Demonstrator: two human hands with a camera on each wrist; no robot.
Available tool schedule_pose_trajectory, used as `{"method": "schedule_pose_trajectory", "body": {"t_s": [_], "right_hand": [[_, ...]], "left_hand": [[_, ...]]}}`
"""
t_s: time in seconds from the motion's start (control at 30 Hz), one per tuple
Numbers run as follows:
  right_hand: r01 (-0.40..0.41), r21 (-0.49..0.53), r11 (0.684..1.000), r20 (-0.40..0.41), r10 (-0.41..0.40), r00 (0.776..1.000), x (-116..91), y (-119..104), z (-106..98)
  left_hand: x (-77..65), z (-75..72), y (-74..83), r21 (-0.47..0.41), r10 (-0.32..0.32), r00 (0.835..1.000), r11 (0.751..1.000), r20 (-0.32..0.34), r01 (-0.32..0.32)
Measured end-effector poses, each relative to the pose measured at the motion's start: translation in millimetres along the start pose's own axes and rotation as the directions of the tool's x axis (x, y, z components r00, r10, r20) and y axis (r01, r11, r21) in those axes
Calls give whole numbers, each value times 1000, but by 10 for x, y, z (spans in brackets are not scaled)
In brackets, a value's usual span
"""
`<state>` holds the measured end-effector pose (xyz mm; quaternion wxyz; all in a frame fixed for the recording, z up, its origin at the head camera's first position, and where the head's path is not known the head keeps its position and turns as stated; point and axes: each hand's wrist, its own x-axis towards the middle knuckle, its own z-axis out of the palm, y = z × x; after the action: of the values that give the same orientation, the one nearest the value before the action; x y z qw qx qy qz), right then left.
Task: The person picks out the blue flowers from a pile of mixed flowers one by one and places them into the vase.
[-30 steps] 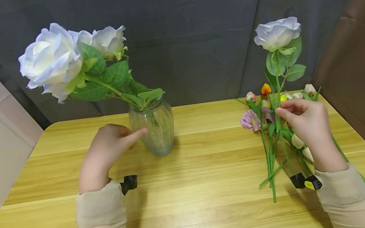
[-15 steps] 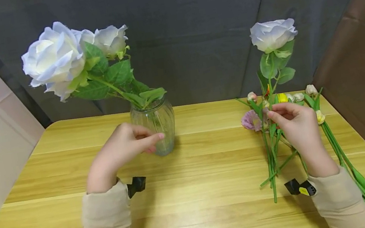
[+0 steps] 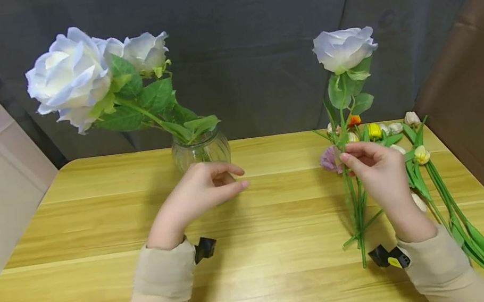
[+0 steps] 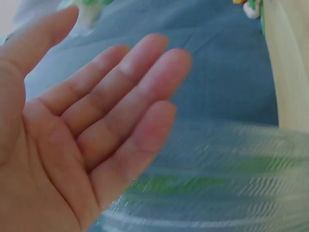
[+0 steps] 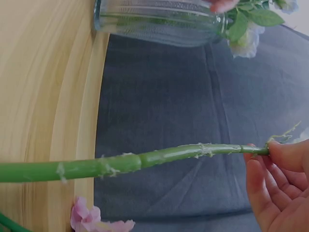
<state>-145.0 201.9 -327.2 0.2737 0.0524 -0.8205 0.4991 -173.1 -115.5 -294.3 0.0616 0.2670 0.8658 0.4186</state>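
Note:
Between thumb and fingers, my right hand (image 3: pixel 379 170) pinches the stem (image 5: pixel 169 155) of a pale blue-white rose (image 3: pixel 344 49), which stands upright over the flowers on the right. My left hand (image 3: pixel 199 196) holds nothing; its fingers are relaxed and slightly bent, palm showing in the left wrist view (image 4: pixel 96 125). It is in front of the clear ribbed glass vase (image 3: pixel 201 153), covering its lower part in the head view. Several pale blue-white roses (image 3: pixel 68 73) lean left out of the vase.
A loose bunch of artificial flowers lies on the right of the wooden table (image 3: pixel 269 276), with yellow tulips (image 3: pixel 422 155), a purple flower (image 3: pixel 330 160) and long green stems (image 3: pixel 473 234). A dark cloth (image 3: pixel 244 53) hangs behind the table.
My right hand has moved left, carrying the rose with it. My left hand has shifted right and slightly toward me, from the vase's left side to across its front.

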Motion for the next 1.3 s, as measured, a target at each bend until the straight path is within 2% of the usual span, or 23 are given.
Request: {"method": "schedule_pose_trajectory", "body": {"t_s": [0.3,0.57,0.9,1.1,1.3], "right_hand": [[10,146,989,9,-12,1000,-69,-39,115],[-2,232,973,68,-14,998,-118,-61,201],[-12,281,960,105,-18,994,-182,-75,285],[5,280,960,126,-42,991,-211,-61,314],[-17,293,956,149,-28,988,-240,-67,343]], "left_hand": [[123,231,20,-71,21,997,997,-75,-27],[212,476,18,-125,60,995,990,-77,-69],[288,798,42,-108,144,986,982,-80,-152],[284,903,87,-119,144,986,981,-87,-153],[297,1002,94,-98,148,985,983,-91,-157]]}}
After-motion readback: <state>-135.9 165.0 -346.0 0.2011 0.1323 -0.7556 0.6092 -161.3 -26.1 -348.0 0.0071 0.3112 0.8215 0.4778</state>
